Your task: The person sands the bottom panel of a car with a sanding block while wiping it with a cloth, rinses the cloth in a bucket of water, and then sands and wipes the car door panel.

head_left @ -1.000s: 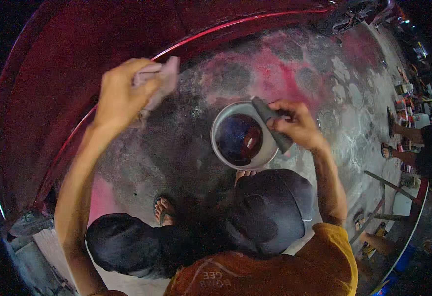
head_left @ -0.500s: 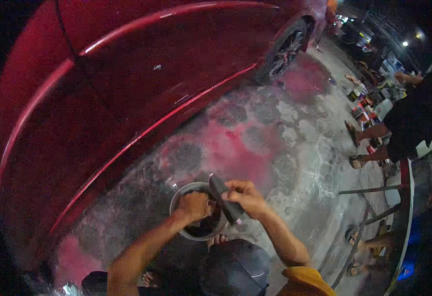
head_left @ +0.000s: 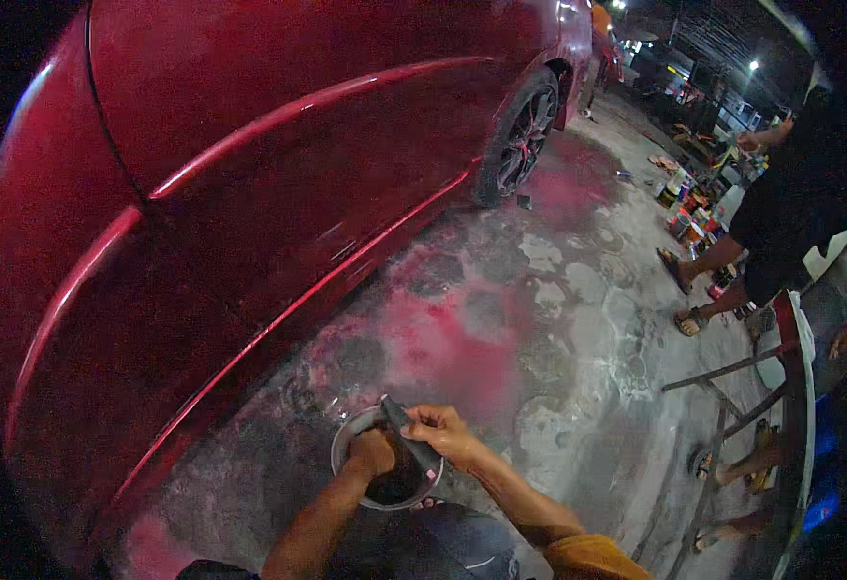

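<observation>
A round pale-rimmed bucket (head_left: 339, 472) with dark liquid stands on the floor in front of my knees. Down inside it is my left hand (head_left: 372, 451), its fingers hidden by the hand itself and the dark contents. My right hand (head_left: 440, 432) grips a long, dark, flat bar that looks like a sanding block (head_left: 422, 452), held slanting across the bucket's right side. Its lower end has a small pale pink patch.
A dark red car (head_left: 278, 174) fills the left and top, its wheel (head_left: 522, 135) farther off. Pink paint stains the concrete floor (head_left: 588, 290). At right, a person in dark clothes (head_left: 786, 213) stands near cans and bottles (head_left: 699, 227) and a metal-legged stand (head_left: 733, 372).
My view has tilted up, showing more of the car and wheel. My left hand sits deeper in the bucket; the sanding block has moved left, over the bucket's opening.
</observation>
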Motion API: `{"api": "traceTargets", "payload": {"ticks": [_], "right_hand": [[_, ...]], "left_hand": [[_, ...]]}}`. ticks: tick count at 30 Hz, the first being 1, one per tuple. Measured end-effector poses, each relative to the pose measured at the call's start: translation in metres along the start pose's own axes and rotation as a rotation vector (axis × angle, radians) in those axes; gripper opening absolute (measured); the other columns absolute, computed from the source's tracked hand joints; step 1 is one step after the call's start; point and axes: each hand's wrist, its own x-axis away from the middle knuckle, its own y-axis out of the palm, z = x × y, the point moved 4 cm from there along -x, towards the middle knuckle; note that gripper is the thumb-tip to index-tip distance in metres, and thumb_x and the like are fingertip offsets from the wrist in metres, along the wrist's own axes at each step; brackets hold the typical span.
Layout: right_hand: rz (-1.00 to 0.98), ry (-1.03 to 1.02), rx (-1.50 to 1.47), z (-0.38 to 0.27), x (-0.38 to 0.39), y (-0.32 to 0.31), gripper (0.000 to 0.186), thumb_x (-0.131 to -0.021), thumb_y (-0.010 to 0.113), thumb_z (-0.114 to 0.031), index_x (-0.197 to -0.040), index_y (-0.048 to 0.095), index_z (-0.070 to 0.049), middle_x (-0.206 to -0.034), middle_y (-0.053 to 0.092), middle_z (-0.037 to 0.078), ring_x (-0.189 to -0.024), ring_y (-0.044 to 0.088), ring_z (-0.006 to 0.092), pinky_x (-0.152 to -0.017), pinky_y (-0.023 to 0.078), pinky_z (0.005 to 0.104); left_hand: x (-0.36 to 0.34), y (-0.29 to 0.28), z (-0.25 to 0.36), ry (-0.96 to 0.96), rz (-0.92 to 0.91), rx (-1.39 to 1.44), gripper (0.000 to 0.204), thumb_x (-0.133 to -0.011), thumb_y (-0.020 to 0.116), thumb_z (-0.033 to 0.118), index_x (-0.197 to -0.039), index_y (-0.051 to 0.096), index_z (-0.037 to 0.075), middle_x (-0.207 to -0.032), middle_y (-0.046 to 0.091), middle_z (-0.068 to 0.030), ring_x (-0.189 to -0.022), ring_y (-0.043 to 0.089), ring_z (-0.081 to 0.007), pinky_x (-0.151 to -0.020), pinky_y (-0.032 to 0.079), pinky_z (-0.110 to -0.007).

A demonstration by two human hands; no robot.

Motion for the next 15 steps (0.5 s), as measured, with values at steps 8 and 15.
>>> {"api": "traceTargets", "payload": {"ticks": [8,15], "right_hand": [[-0.056,0.088,-0.091,0.011,0.003,-0.013,0.03,-0.091,0.072,-0.019,-0.116,0.07,-0.002,-0.095,0.067,-0.001,-0.084,0.059,0.0068,-0.075,0.048,0.0246],[-0.069,0.062,-0.045,0.018,-0.001,-0.011,0.03,-0.093,0.071,-0.016,-0.119,0.07,-0.002,-0.096,0.068,-0.002,-0.085,0.06,0.0065,-0.078,0.049,0.025]], "left_hand": [[0.013,-0.021,0.023,0.025,-0.074,0.06,0.048,-0.082,0.075,0.037,-0.121,0.069,0.01,-0.123,0.069,-0.0179,-0.115,0.065,-0.0366,-0.096,0.052,-0.047],[0.027,-0.033,0.035,0.136,-0.146,0.085,0.058,-0.081,0.075,0.042,-0.129,0.066,0.012,-0.13,0.067,-0.0143,-0.117,0.064,-0.0354,-0.1,0.05,-0.046]]}}
